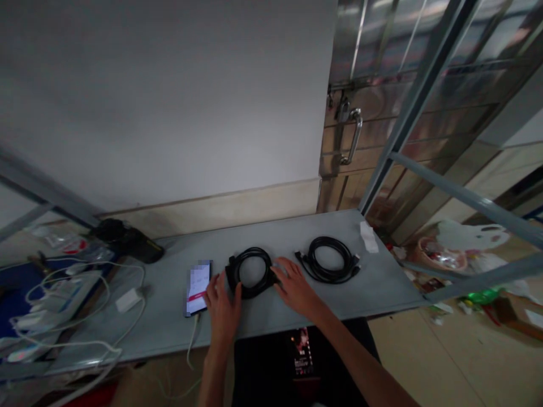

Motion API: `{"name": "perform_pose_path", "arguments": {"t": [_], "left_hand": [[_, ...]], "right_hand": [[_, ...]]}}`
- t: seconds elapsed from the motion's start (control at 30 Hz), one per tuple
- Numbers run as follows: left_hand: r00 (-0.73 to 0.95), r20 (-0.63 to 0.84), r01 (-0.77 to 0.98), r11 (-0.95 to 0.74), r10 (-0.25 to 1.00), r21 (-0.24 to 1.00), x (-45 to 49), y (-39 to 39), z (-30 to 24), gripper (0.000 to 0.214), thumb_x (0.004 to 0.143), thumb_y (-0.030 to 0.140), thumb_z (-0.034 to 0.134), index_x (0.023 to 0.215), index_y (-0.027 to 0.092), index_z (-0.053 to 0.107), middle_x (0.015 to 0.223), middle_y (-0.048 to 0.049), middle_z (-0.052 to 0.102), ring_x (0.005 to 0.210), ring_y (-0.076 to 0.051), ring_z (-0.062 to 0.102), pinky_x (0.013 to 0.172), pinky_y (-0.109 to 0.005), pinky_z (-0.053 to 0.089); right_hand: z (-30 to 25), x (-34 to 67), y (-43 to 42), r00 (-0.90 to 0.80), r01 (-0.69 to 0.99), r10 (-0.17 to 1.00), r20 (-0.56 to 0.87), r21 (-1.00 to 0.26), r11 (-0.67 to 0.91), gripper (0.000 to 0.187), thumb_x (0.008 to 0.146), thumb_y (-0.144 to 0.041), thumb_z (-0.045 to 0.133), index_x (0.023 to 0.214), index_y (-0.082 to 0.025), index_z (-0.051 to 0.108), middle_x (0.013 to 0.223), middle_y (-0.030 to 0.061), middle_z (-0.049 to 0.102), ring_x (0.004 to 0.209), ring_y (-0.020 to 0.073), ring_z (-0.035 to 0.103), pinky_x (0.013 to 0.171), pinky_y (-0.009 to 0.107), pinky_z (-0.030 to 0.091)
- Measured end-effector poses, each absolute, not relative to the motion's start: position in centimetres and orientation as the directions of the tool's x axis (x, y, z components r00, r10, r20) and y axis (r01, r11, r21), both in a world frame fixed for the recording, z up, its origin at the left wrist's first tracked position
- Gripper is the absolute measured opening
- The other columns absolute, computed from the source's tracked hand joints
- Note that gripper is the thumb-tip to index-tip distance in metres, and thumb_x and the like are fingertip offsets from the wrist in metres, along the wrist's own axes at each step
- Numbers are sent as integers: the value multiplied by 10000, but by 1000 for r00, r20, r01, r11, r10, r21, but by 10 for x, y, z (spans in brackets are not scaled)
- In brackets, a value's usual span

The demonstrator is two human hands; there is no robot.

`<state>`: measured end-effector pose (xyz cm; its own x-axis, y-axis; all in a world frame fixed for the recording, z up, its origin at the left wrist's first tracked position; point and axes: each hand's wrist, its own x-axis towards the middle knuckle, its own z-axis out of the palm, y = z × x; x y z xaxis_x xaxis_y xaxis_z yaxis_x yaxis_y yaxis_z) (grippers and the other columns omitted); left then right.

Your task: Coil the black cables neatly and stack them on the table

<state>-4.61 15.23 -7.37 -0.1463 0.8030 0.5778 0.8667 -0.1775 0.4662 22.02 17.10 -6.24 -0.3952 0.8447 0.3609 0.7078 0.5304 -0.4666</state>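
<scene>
A coiled black cable [253, 292] lies on the grey table between my two hands. My left hand [223, 308] grips its left side, with thumb and fingers on either side of a dark connector end. On the opposite side of the coil, my right hand [296, 289] has its fingertips closed on the cable. To the right rests a second coiled black cable [328, 277], its plug ends sticking out on both sides; neither hand touches it. Just left of my left hand is a lit phone [198, 289] with a white charging lead.
White cords and an adapter [128, 300] spread over the left end of the table [271, 229]. A black object [142, 245] lies at the back left. A white paper slip [369, 237] sits at the right end. Metal frame posts rise at both sides. Another lit phone [302, 353] rests on my lap.
</scene>
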Motion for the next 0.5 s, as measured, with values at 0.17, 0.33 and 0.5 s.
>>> {"name": "perform_pose_path", "arguments": {"t": [0.17,0.33,0.5], "left_hand": [[179,574,842,-426,799,331,-48,130,-89,409,1122,297,626,1529,297,661,1576,-133,689,1518,-362,594,1242,-615,495],[218,509,792,-455,833,407,-49,134,-89,370,1081,355,723,1444,284,747,1385,-112,799,1380,-346,709,1171,-576,572],[186,503,774,-441,844,454,-50,136,-90,276,1086,347,725,1346,299,805,1313,-87,828,1296,-319,749,1132,-552,605]], "right_hand": [[-88,294,135,-203,821,871,446,-408,400,528,1118,-249,581,1644,-210,548,1730,196,501,1607,354,467,1284,609,457],[-107,366,119,-85,902,844,529,-319,290,617,1143,-388,613,1720,-235,456,1620,184,631,1516,353,587,1258,607,468],[-114,378,114,-58,873,855,516,-389,294,467,1148,-355,594,1604,-258,600,1476,150,727,1408,322,677,1205,554,532]]}}
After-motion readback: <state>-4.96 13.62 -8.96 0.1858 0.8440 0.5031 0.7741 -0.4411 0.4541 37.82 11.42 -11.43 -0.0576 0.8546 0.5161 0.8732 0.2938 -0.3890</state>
